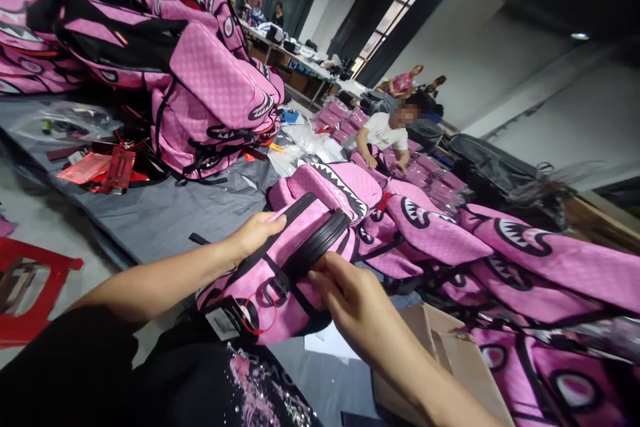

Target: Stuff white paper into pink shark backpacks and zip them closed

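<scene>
A pink checked backpack [297,317] with black trim and a white-toothed mouth print lies before me, tilted. My left hand [261,232] grips its upper left edge, thumb on top by the black trim, other fingers mostly hidden. At the bag's right side, my right hand [345,290] has its fingers curled at a thick black padded strap [320,240] and pinched against it. A white and black hang tag [223,322] dangles near me beside a red cord loop [260,329]. Part of the bag's underside is out of sight.
More pink backpacks are heaped at left [210,73] and lined up at right [440,233]. An open cardboard box [435,333] stands close on my right. Red tags [107,170] lie on the grey sheet. A red stool [35,287] is at left; a co-worker [383,133] bends over bags ahead.
</scene>
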Demonstrator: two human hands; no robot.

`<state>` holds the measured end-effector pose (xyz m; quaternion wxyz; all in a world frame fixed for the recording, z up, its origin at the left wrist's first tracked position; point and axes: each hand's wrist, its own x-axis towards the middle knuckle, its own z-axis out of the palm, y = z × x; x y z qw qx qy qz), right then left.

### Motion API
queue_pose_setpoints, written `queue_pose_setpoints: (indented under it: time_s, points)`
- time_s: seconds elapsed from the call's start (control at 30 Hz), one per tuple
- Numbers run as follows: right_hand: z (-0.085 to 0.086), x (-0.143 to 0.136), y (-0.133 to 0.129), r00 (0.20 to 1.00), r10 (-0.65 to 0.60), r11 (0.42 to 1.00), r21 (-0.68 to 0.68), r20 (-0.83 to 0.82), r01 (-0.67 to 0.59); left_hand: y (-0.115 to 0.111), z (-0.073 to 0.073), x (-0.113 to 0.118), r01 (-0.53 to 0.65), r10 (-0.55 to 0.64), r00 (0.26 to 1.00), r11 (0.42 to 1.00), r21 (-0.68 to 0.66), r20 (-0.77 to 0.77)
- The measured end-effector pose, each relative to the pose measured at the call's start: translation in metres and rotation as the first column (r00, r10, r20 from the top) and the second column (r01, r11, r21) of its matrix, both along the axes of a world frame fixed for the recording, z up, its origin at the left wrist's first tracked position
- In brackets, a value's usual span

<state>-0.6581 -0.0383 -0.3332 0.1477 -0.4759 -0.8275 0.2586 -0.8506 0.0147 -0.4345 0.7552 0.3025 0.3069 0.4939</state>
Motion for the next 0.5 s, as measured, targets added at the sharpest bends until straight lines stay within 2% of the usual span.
queue_pose_setpoints:
  time_s: [0.13,0.27,0.37,0.4,0.43,0.47,0.5]
  points:
    - [0.000,0.000,-0.005,0.994,-0.077,0.997,-0.020,0.083,0.079,-0.007,-0.001,0.016,-0.059,0.058,0.998,0.995,0.085,0.005]
    - [-0.007,-0.006,-0.010,0.981,-0.163,0.987,0.015,0.108,0.162,-0.016,-0.009,0.031,-0.194,0.215,0.967,0.968,0.156,-0.134]
    - [-0.012,-0.006,-0.010,0.983,-0.158,0.985,-0.049,0.092,0.163,-0.020,-0.013,0.030,-0.212,0.275,0.928,0.944,0.253,-0.251]
    - [-0.014,-0.003,-0.010,0.986,-0.158,0.985,-0.059,0.051,0.161,-0.020,-0.012,0.025,-0.215,0.324,0.895,0.915,0.341,-0.306]
    - [-0.015,0.000,-0.012,0.988,-0.157,0.986,-0.052,-0.005,0.157,-0.017,-0.008,0.019,-0.202,0.396,0.842,0.861,0.467,-0.366]
    - [-0.017,0.003,-0.013,0.985,-0.158,0.987,-0.023,-0.068,0.157,-0.014,-0.002,0.013,-0.147,0.481,0.772,0.772,0.619,-0.417]
    - [-0.020,0.006,-0.015,0.979,-0.161,0.986,0.022,-0.127,0.165,-0.009,0.006,0.007,-0.032,0.562,0.699,0.643,0.765,-0.442]
